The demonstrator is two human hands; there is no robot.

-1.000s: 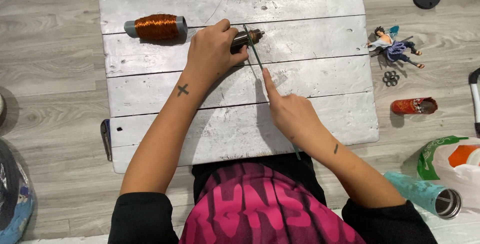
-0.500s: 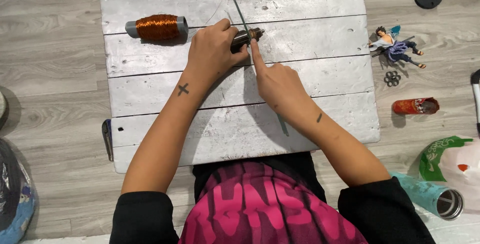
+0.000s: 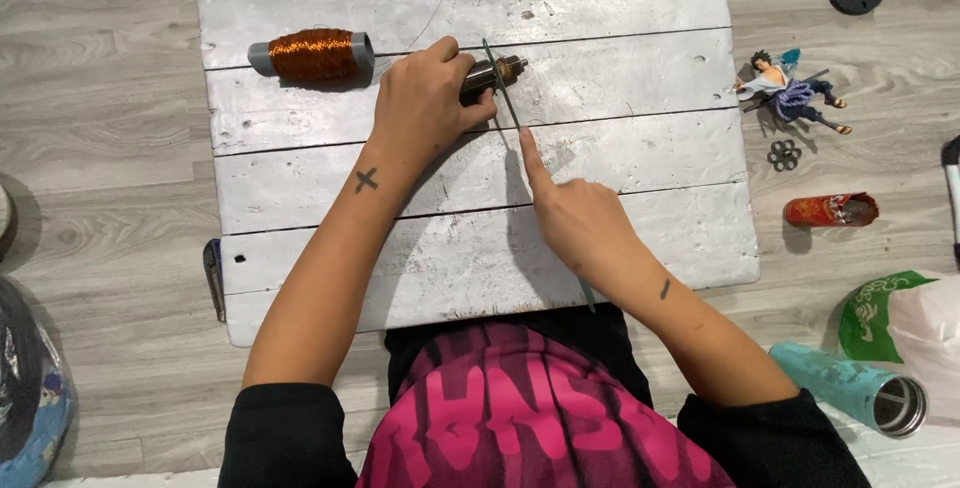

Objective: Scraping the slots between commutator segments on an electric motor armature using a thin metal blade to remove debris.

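Head view: left hand (image 3: 425,98) clenched round small metal cylinder (image 3: 492,75); right hand (image 3: 585,223) grips thin file (image 3: 502,86), forefinger extended.

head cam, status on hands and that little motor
Left hand grips motor on white board. Right hand holds thin blade across it. Copper spool off to the side, nothing blocking.

The person wears a black top with pushed-up sleeves. Pink garment with darker lettering covers the lap. A small cross tattoo marks the left forearm (image 3: 366,180).
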